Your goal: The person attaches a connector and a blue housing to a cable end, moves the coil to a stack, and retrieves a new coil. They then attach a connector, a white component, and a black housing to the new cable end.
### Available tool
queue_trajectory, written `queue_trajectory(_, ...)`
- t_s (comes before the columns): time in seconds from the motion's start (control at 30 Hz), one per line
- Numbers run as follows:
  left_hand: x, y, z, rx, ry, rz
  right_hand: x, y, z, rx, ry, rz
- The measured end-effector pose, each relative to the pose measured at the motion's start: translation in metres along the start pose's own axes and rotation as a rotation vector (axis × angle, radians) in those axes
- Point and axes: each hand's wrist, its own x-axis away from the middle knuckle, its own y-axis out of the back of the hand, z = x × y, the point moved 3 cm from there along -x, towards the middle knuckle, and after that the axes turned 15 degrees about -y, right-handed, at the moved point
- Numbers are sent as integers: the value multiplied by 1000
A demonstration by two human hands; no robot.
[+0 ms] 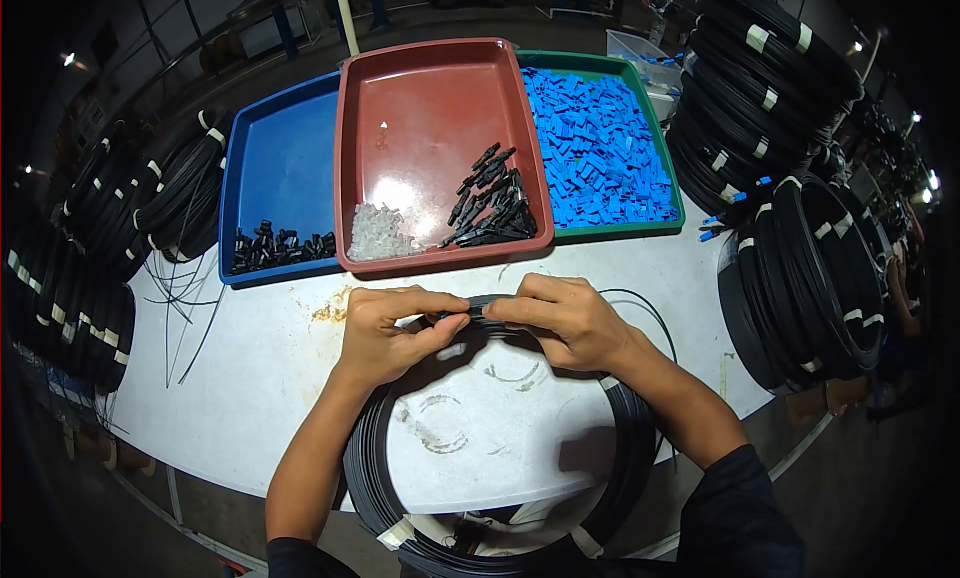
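A coil of black cable, bound with pale tape, hangs over the near edge of the white table. At the top of the coil, my left hand pinches with thumb and index finger near a small blue bit. My right hand is closed on the cable strands just beside it, fingertips close to the left ones. What lies between the fingertips is mostly hidden. A loose cable end curves out to the right of my right hand.
Beyond the hands stand a blue tray with black parts, a red tray with clear and black pieces, and a green tray full of blue connectors. Cable coils are stacked left and right.
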Motion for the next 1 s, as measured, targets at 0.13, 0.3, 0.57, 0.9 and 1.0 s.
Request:
queue_trajectory(0.13, 0, 0, 0, 4, -1, 2, 0, -1, -2, -1, 9, 4)
queue_trajectory(0.3, 3, 2, 3, 147, 108, -102, -3, 4, -1, 57, -60, -144)
queue_trajectory(0.57, 15, 11, 31, 538, 162, -404, -1, 11, -10, -30, -263, -388)
queue_trajectory(0.9, 17, 13, 33, 449, 109, -366, 2, 17, -12, -40, -246, -498)
queue_trajectory(1.0, 15, 13, 28, 509, 214, -381, 3, 17, -12, -63, -277, -499)
